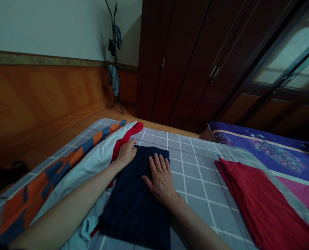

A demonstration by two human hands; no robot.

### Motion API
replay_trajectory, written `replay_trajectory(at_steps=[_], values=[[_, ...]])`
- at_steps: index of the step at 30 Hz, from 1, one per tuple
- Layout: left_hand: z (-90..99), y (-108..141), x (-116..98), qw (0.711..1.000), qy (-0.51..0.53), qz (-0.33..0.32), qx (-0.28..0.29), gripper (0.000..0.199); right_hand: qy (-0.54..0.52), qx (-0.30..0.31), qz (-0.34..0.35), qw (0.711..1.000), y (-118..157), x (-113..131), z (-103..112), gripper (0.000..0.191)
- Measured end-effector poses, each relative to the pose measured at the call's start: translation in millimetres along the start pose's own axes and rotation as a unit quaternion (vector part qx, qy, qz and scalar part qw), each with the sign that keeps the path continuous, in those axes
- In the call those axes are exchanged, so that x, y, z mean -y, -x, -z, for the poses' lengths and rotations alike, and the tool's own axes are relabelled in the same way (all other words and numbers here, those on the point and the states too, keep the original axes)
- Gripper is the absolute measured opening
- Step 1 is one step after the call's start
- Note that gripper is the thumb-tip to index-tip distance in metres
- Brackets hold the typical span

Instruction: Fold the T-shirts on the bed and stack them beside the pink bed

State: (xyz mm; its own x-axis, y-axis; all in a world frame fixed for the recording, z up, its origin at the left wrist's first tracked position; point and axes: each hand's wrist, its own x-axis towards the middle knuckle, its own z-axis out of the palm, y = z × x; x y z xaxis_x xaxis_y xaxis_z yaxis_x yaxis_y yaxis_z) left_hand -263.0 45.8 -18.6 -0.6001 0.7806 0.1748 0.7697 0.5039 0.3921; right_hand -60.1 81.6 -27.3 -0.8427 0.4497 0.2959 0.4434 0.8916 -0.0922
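Observation:
A folded dark blue garment (137,208) lies lengthwise in front of me on the grey checked sheet. My right hand (161,177) rests palm down on its upper right part, with the fingers stretched out and slightly apart. At the far left corner of the same garment, my left hand (127,152) has its fingers curled in against the edge; the fingertips are partly hidden. Just left of it lie a red cloth (121,140), a pale whitish garment (92,170) and an orange and blue patterned cloth (60,168), side by side, partly behind my left forearm.
The bed's checked sheet (190,166) spreads beneath. A folded red garment (266,205) lies at right, beside a purple floral cover (274,142). Beyond stand a dark wardrobe (185,62) and a coat rack (115,52). Dark shoes (8,175) lie on the floor at left.

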Motion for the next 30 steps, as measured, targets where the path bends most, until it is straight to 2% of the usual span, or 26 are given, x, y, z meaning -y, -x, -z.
replay_trajectory(at_steps=[4, 8, 11, 13, 15, 18, 21, 23, 25, 28, 30], values=[[1.9, 2, 12, 0.999, -0.017, -0.026, -0.017, 0.027, -0.011, 0.025, 0.001, 1.000, -2, 0, 2, 0.067], [11.6, 12, 3, 0.997, -0.035, -0.065, -0.024, 0.032, -0.015, 0.040, -0.001, 0.999, -4, 0, 3, 0.067], [18.0, 24, -10, 0.986, -0.020, -0.165, -0.024, 0.038, -0.014, 0.040, -0.001, 0.999, -4, 0, 3, 0.068], [16.8, 29, -15, 0.963, -0.005, -0.266, 0.030, 0.047, -0.013, 0.043, 0.000, 0.999, -4, 0, 3, 0.069], [11.2, 32, -12, 0.939, -0.007, -0.322, 0.119, 0.058, -0.014, 0.046, 0.000, 0.999, -4, 0, 3, 0.070], [2.3, 28, 2, 0.932, -0.039, -0.294, 0.209, 0.064, -0.021, 0.048, -0.002, 0.999, -4, -1, 4, 0.070], [0.5, 20, 17, 0.945, -0.053, -0.235, 0.223, 0.064, -0.037, 0.054, -0.002, 0.998, 2, 5, 11, 0.072], [2.0, 17, 20, 0.949, -0.050, -0.220, 0.220, 0.063, -0.068, 0.068, 0.028, 0.995, 11, 18, 21, 0.076], [3.6, 16, 19, 0.951, -0.051, -0.223, 0.207, 0.061, -0.115, 0.094, 0.095, 0.984, 21, 36, 33, 0.079], [4.3, 18, 15, 0.947, -0.044, -0.251, 0.196, 0.060, -0.179, 0.148, 0.232, 0.944, 37, 61, 49, 0.079], [3.3, 19, 14, 0.942, -0.036, -0.263, 0.208, 0.061, -0.198, 0.177, 0.308, 0.913, 43, 71, 53, 0.077]])
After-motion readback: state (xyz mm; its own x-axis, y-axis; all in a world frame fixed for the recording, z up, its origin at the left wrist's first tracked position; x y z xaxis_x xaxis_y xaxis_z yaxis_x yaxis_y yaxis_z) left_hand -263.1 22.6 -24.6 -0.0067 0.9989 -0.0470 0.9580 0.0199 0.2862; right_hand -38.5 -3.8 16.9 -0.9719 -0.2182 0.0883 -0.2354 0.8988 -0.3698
